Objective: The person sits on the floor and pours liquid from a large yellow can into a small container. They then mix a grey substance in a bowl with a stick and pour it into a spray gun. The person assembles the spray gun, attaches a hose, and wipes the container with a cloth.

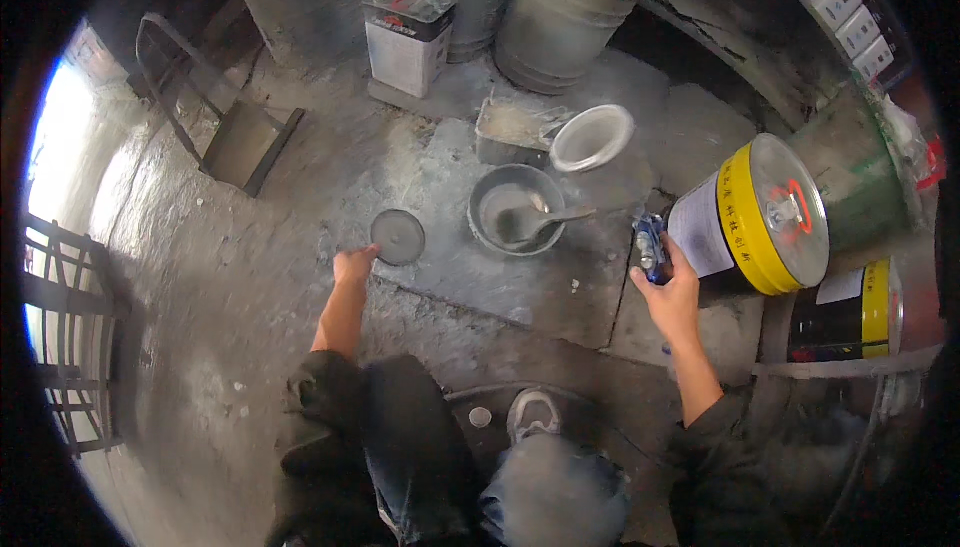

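Observation:
My left hand (pixel 355 265) is closed on the near left edge of a round, flat grey disc (pixel 400 238), which is tilted up toward me over the floor. My right hand (pixel 672 292) is wrapped round a small blue and silver object (pixel 650 247); its kind I cannot make out. Between the two hands, a little farther off, stands a round grey basin (pixel 473 215). A scoop with a long handle (pixel 565 215) rests in it, the handle lying over the right rim. Behind the basin are a rectangular tub (pixel 497 151) and a white round vessel (pixel 592 138).
At the right lies a black and yellow drum (pixel 757 217), with a second one (pixel 850 322) below it. A square metal can (pixel 408 42) and large grey drums (pixel 565 22) stand at the back. Far left is a hand truck (pixel 240 142), nearer a metal rack (pixel 70 337).

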A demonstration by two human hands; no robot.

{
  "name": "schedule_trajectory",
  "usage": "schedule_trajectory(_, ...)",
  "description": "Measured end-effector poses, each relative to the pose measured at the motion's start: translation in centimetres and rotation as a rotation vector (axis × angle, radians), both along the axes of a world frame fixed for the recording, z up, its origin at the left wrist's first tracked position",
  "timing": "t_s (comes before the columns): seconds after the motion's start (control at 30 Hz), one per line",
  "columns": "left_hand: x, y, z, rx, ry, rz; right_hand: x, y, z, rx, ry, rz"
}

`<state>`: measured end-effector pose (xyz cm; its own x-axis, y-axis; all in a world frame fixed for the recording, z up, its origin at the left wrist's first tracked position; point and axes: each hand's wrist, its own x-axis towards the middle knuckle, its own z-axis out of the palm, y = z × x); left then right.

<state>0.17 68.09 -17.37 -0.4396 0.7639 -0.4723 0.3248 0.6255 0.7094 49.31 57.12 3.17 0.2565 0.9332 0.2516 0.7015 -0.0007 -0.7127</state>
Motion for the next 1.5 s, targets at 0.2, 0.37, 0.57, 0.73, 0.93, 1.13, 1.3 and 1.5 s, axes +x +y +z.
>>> schedule_trajectory(0.2, 3.6, -2.4, 3.1, -0.003, -0.269, 0.096, -2.1, 0.7, 0.4, -0.486, 0.535, -0.124)
schedule_trajectory(0.37, 2.6, -2.0, 3.0, 0.104, -0.098, 0.077, -5.5, 2.2, 1.8, -0.487, 0.781, -0.03)
schedule_trajectory(0.57, 1.1, -2.4, 7.3, 0.366, 0.052, -0.022, -6.5, 3.8, 3.1, -0.586, 0.868, 0.016)
schedule_trajectory(0.73, -1.9, -2.8, 5.7, 0.729, 0.524, -0.153, -7.1, 4.9, 2.8, -0.578, 0.839, 0.018)
schedule_trajectory(0.93, 1.1, -2.4, 5.4, 0.117, -0.359, 0.093, -8.0, 5.1, 2.6, -0.58, 0.843, -0.015)
schedule_trajectory(1.13, 2.7, -2.3, 2.7, 0.066, 0.039, -0.159, -9.7, 5.4, 2.8, -0.579, 0.853, -0.01)
schedule_trajectory(1.3, 0.6, -4.7, 6.5, 0.109, 0.259, -0.409, -9.3, 5.3, 2.1, -0.579, 0.876, -0.009)
schedule_trajectory(1.5, -6.3, -18.1, 5.4, 0.166, 0.342, -0.803, -9.1, 5.3, 1.2, -0.63, 0.879, -0.05)
